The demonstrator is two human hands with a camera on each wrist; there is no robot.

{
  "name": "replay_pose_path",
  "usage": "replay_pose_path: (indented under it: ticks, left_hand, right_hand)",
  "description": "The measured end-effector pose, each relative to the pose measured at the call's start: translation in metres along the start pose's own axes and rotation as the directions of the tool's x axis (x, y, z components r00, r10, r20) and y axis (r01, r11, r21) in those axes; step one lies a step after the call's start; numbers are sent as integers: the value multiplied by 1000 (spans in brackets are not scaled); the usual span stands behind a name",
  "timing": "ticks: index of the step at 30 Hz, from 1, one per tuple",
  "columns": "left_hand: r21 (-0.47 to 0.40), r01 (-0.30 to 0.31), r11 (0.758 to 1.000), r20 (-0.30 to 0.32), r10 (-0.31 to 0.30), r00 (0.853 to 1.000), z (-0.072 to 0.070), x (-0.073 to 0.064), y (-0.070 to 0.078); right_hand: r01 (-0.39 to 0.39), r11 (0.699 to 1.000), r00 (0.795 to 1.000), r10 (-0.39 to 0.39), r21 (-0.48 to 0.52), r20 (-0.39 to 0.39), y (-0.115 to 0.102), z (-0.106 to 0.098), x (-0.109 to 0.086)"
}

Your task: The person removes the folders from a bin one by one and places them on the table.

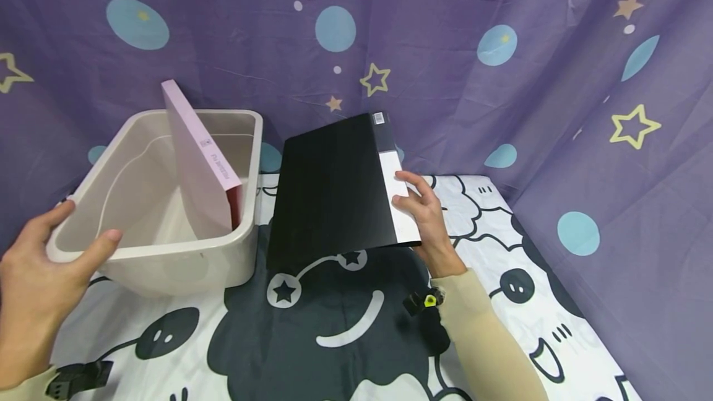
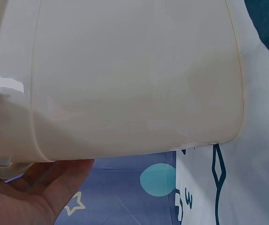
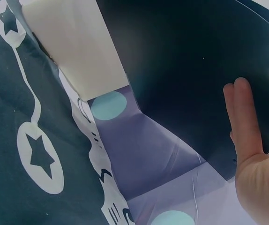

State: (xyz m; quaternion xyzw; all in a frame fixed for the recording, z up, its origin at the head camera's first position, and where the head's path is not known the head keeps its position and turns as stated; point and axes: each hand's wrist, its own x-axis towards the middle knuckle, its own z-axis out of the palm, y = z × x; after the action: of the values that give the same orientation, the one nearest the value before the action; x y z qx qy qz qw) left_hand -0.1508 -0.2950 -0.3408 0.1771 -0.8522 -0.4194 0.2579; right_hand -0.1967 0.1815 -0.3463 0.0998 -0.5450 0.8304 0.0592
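Note:
My left hand [image 1: 47,271] grips the near left corner of a beige plastic bin [image 1: 167,252], thumb over the rim and fingers along the outside. Inside the bin a pink file folder [image 1: 197,159] leans upright, its spine facing up and its top above the rim. To the right of the bin, my right hand [image 1: 426,218] holds a black file folder [image 1: 334,187] by its white-labelled spine, tilted over the cloth. In the right wrist view, fingers [image 3: 247,117] lie along the folder's dark cover. The left wrist view shows the bin's outer wall [image 2: 139,84] close up.
A cloth [image 1: 356,327] with cartoon sheep covers the table. Behind and to the right hangs a purple curtain [image 1: 434,98] with stars and blue dots. The bin stands near the curtain at the table's left.

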Motion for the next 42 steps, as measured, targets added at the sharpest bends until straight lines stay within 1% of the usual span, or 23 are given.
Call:
replay_pose_path:
  ticks: [3,5,10,15,18,22,24,30,35,42]
  left_hand:
    - [-2,-15,1000,-6,15,1000,0,-1,0]
    - [-7,-37,999,-18,37,999,1,0,-2]
    - [-28,-86,996,-41,85,996,4,2,-6]
    - [-26,-98,995,-47,97,994,4,2,-7]
    - [-18,-80,997,-38,79,996,4,1,-5]
    - [-12,-19,1000,-8,19,1000,1,-1,-2]
    - [-11,-1,1000,2,1,1000,0,-1,-1]
    - [2,10,1000,8,-10,1000,1,-1,1]
    - [21,18,1000,4,-18,1000,1,-1,0]
    - [-24,16,1000,10,-15,1000,-1,1,1]
  right_hand:
    - [5,1000,1000,-5,17,10,2,0,0]
    - [7,1000,1000,-8,25,17,2,0,-1]
    - [5,1000,1000,-5,8,23,3,0,-3]
    - [1,1000,1000,-1,1,15,3,-1,-4]
    - [-5,1000,1000,5,1,7,4,-1,-4]
    - [-15,1000,1000,15,-4,9,5,-1,-4]
    - [-18,1000,1000,18,-3,7,6,0,-5]
    - [-18,1000,1000,18,-10,-11,8,2,-6]
    - [-22,1000,1000,22,-16,-4,9,3,-6]
    - [-35,999,999,35,-5,13,12,4,-7]
